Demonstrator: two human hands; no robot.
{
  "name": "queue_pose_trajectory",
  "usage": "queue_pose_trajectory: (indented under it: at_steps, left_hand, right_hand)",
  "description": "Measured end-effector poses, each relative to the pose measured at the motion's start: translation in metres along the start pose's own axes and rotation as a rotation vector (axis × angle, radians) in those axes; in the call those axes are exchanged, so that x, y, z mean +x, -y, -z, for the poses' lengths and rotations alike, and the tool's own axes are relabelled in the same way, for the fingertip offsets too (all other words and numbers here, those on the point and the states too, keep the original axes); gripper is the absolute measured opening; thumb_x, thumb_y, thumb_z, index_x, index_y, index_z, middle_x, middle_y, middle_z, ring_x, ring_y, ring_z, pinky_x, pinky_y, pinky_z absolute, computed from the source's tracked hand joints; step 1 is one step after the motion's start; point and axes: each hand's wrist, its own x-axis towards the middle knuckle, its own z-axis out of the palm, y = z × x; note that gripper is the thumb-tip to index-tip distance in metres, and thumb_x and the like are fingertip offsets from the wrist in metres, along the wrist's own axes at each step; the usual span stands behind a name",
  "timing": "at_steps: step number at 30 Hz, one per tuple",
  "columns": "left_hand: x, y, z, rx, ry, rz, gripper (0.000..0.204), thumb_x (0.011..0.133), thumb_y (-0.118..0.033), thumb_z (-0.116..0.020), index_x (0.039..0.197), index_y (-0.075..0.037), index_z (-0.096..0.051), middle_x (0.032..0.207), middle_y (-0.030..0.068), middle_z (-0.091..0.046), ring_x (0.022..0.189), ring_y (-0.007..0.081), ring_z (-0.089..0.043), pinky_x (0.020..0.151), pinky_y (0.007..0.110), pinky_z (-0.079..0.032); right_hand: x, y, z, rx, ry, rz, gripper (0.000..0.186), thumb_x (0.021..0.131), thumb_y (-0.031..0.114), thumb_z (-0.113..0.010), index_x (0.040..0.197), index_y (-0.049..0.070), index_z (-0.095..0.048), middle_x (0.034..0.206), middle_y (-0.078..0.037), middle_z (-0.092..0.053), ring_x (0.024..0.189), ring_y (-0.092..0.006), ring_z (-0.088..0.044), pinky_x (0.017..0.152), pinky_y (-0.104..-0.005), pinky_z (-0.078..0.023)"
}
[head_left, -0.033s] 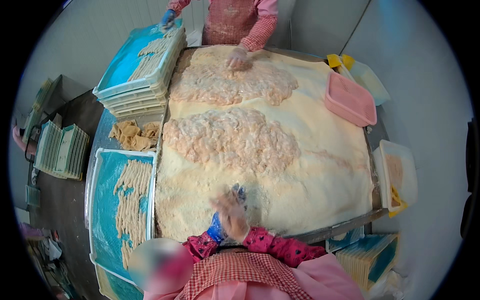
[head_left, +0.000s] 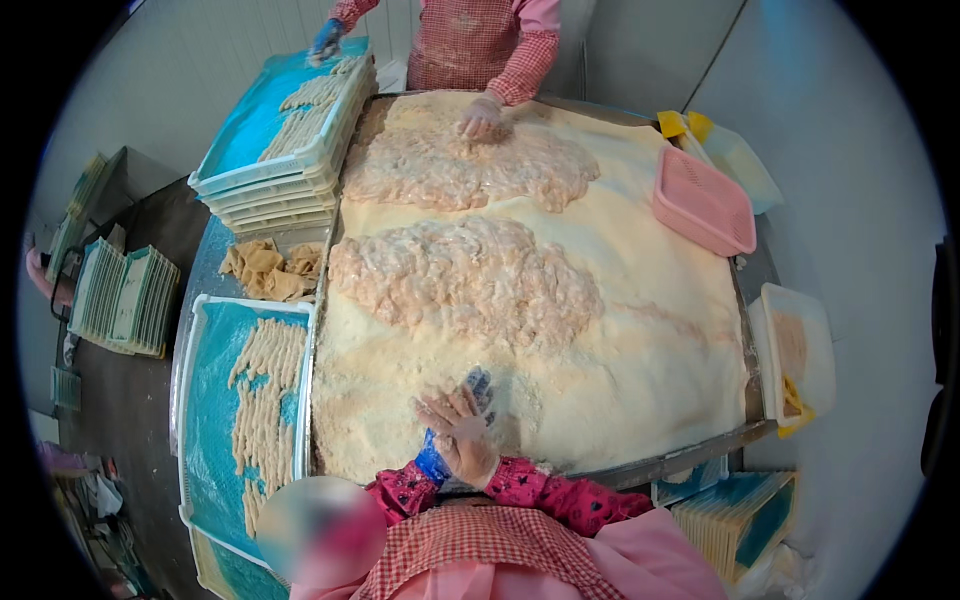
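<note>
My right hand [head_left: 455,432] in a clear glove lies across my left hand [head_left: 478,392] with its fingers spread. The left is in a blue glove, its fingers stretched out and its palm mostly hidden underneath. Both are over pale powder [head_left: 540,400] that covers the worktable [head_left: 660,370]. Beyond them lies a lumpy mound of pale pink, meat-like pieces [head_left: 470,275]. To my left, a white tray with a blue lining [head_left: 210,410] holds rows of coated strips [head_left: 260,390].
A co-worker [head_left: 460,45] works opposite at a second mound [head_left: 460,170]. Stacked trays [head_left: 260,200] and crumpled brown paper [head_left: 270,270] sit at left. A pink basket [head_left: 700,200] and plastic tubs [head_left: 800,345] line the right edge. More trays [head_left: 730,510] stand low at right.
My right hand's fingers now show more sharply and more spread across my left hand. The co-worker's hands have shifted slightly.
</note>
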Motion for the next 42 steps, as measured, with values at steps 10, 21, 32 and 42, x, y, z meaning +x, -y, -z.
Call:
queue_pose_trajectory:
  at_steps: [10, 21, 32, 42]
  left_hand:
    - [0.047, 0.006, 0.096, -0.904, 0.704, -0.289, 0.049, 0.093, -0.036, -0.037, 0.132, -0.005, -0.034, 0.127, 0.0093, -0.044, 0.108, 0.0185, -0.047, 0.090, 0.033, -0.039]
    - [-0.216, -0.109, 0.318, -0.007, -1.203, -0.922, 0.060, 0.088, -0.055, -0.035, 0.129, -0.011, -0.041, 0.118, 0.0093, -0.051, 0.100, 0.0213, -0.051, 0.085, 0.037, -0.042]
    - [-0.198, -0.090, 0.376, 0.110, -0.931, -0.639, 0.048, 0.093, -0.032, -0.035, 0.132, -0.003, -0.036, 0.134, 0.0121, -0.037, 0.121, 0.0260, -0.038, 0.100, 0.041, -0.031]
    - [-0.059, -0.105, 0.165, 1.248, -0.442, -0.893, 0.038, 0.089, -0.024, -0.048, 0.118, 0.000, -0.050, 0.112, 0.0192, -0.055, 0.106, 0.0312, -0.051, 0.090, 0.038, -0.039]
  right_hand:
    - [0.086, -0.045, -0.029, 0.278, 0.089, -0.100, 0.048, 0.084, 0.018, -0.049, 0.126, 0.003, -0.033, 0.122, -0.018, -0.040, 0.114, -0.0322, -0.037, 0.097, -0.0396, -0.027]
    - [0.169, -0.217, 0.026, -0.394, -0.079, -0.430, 0.019, 0.070, 0.012, -0.059, 0.086, 0.004, -0.053, 0.083, -0.010, -0.060, 0.080, -0.0229, -0.059, 0.073, -0.0338, -0.046]
    - [0.168, -0.275, 0.064, 0.375, -0.201, -0.555, 0.011, 0.070, 0.007, -0.056, 0.080, 0.003, -0.054, 0.069, 0.001, -0.051, 0.064, -0.0080, -0.049, 0.056, -0.0232, -0.041]
    - [-0.011, -0.090, 0.063, 0.146, 0.296, -0.266, 0.024, 0.073, 0.006, -0.057, 0.097, 0.008, -0.058, 0.105, -0.012, -0.057, 0.098, -0.0230, -0.054, 0.085, -0.0322, -0.042]
